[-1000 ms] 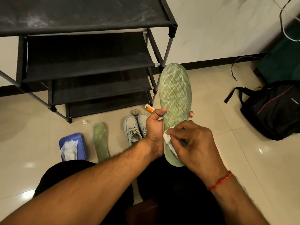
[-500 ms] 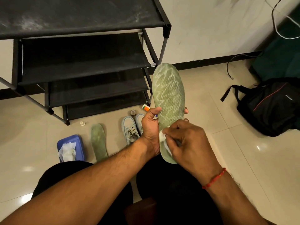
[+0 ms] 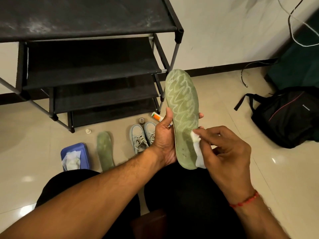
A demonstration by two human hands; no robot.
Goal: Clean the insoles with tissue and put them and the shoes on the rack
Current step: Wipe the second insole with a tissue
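Green mesh covers the insole (image 3: 183,116), which the left hand (image 3: 164,138) holds upright in front of the rack (image 3: 89,66), thumb on its near edge and fingertips showing at its far edge, so the fingers are closed round its waist. The right hand (image 3: 227,152) pinches a white tissue (image 3: 198,147) against the heel half of that insole, fingers bent and closed on the wad. Judging by its thinness and slight curve, the insole looks light, soft and bendy; a hold across the middle, as now, should keep it from flopping while the tissue rubs, and the textured mesh ought to give grip rather than slip. A few dark specks show near its heel. The second insole (image 3: 105,150) lies flat on the floor (image 3: 259,169) in front of the rack, and the shoes (image 3: 143,135) stand side by side just right of it, laces loose. Left of that insole sits a blue tub (image 3: 76,157) with crumpled tissues in it. All the rack's dark fabric shelves that show are bare, the top one dusty. Glossy beige tiles make up the floor and reflect the lamps; a white wall with a dark skirting runs behind the rack, and a black backpack (image 3: 290,116) lies well to its right.
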